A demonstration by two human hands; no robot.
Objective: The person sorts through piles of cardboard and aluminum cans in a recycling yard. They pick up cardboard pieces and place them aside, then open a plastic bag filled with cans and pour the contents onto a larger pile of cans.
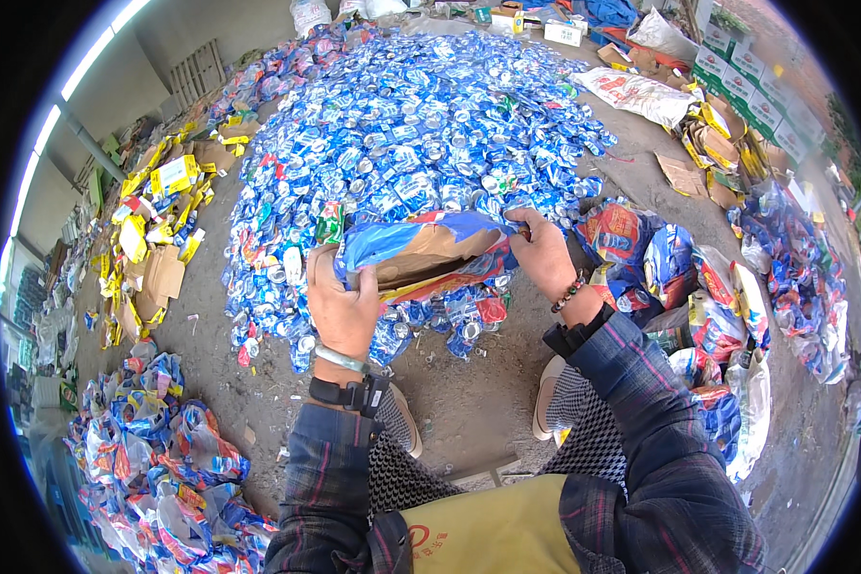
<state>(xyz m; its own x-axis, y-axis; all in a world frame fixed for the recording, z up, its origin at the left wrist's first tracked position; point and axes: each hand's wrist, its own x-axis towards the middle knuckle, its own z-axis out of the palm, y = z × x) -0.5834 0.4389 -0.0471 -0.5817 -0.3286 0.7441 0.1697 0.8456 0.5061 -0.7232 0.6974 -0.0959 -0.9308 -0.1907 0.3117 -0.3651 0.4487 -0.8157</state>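
A printed bag in blue, red and yellow, with a brown inner side, is stretched between both hands, its mouth facing up towards me. My left hand grips its left edge, the thumb at the rim. The right edge is pinched by my right hand. How full the bag is cannot be seen. Just beyond and beneath it spreads a large heap of crushed blue drink cans, with a few red and green ones among them. A green and red can lies near the bag's upper left corner.
Printed plastic bags lie piled at the lower left; filled bags stand at the right. Flattened yellow and brown cardboard lies at the left. A white woven sack and stacked green and white cartons are at the upper right.
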